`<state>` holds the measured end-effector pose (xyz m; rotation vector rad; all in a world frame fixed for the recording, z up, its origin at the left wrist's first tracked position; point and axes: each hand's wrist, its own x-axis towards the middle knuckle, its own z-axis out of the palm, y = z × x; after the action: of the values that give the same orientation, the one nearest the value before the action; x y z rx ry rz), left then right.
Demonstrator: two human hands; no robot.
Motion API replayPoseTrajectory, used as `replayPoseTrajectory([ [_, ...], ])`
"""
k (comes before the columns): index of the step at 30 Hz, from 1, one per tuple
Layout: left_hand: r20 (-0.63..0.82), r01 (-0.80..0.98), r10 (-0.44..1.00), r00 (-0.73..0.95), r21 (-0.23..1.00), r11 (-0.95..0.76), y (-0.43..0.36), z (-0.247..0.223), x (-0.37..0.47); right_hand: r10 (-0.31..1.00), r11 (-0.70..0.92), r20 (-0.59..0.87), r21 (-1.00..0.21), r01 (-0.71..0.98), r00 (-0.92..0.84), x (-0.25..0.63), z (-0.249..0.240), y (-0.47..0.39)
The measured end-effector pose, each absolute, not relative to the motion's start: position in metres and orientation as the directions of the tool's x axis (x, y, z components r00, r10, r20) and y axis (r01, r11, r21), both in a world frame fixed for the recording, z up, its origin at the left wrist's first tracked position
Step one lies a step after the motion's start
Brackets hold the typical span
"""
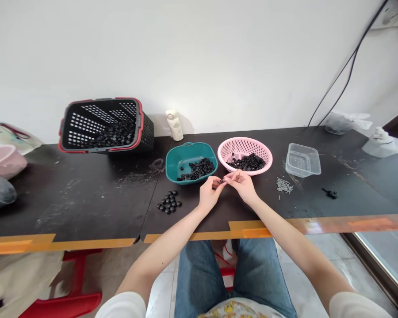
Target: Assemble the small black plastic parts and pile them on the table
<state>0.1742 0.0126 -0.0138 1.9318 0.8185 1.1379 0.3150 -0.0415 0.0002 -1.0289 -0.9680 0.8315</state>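
My left hand (209,193) pinches a small black part (222,181), held just above the table in front of the bowls. Fingertips of my right hand (243,184) are closed at the same part from the other side; whether they hold a second piece is too small to tell. Right behind my hands are a teal basin (173,164) with small black ring-like parts (200,168) and a pink perforated basket (268,152) with black parts (251,162). To the left of my left hand lies a group of round black caps (168,202).
A pile of small grey pins (284,185), a clear plastic tub (303,160) and a few black bits (331,193) lie to the right. At the back left, a tilted black basket (147,134) holds black parts, beside a white bottle (174,125). Orange tape (199,237) lines the table's front edge.
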Motion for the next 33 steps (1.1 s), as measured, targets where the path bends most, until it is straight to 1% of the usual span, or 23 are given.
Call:
replayPoseTrajectory([
  [7, 0.397, 0.132, 0.817, 0.419, 0.863, -0.487, 0.015, -0.017, 0.175, 0.887, 0.317, 0.283, -0.948, -0.035, 0.366, 0.313, 0.0, -0.044],
  [12, 0.464, 0.164, 0.788, 0.405, 0.811, -0.561, 0.016, -0.021, 0.172, 0.88, 0.337, 0.33, -0.941, 0.041, 0.342, 0.308, 0.003, -0.048],
  [14, 0.482, 0.183, 0.774, 0.409, 0.788, -0.588, 0.016, -0.023, 0.17, 0.888, 0.335, 0.329, -0.941, 0.038, 0.323, 0.308, 0.003, -0.049],
  [21, 0.522, 0.266, 0.737, 0.43, 0.707, -0.656, 0.017, -0.027, 0.17, 0.945, 0.24, 0.207, -0.965, -0.105, 0.255, 0.318, 0.002, -0.041],
  [26, 0.529, 0.304, 0.701, 0.478, 0.649, -0.697, 0.005, -0.015, 0.165, 0.97, 0.149, 0.107, -0.971, -0.186, 0.219, 0.321, 0.009, -0.051],
  [28, 0.499, 0.323, 0.701, 0.509, 0.644, -0.693, -0.011, -0.008, 0.161, 0.973, 0.116, 0.069, -0.971, -0.208, 0.22, 0.318, 0.01, -0.064],
  [29, 0.46, 0.345, 0.711, 0.532, 0.649, -0.678, -0.021, -0.005, 0.159, 0.973, 0.101, 0.051, -0.971, -0.217, 0.226, 0.316, 0.009, -0.072],
  [31, 0.371, 0.379, 0.744, 0.556, 0.683, -0.624, -0.043, -0.002, 0.153, 0.971, 0.071, 0.014, -0.971, -0.228, 0.24, 0.309, 0.005, -0.091],
  [33, 0.306, 0.381, 0.767, 0.563, 0.728, -0.57, -0.064, -0.002, 0.146, 0.967, 0.013, -0.054, -0.966, -0.258, 0.249, 0.302, 0.002, -0.112],
])
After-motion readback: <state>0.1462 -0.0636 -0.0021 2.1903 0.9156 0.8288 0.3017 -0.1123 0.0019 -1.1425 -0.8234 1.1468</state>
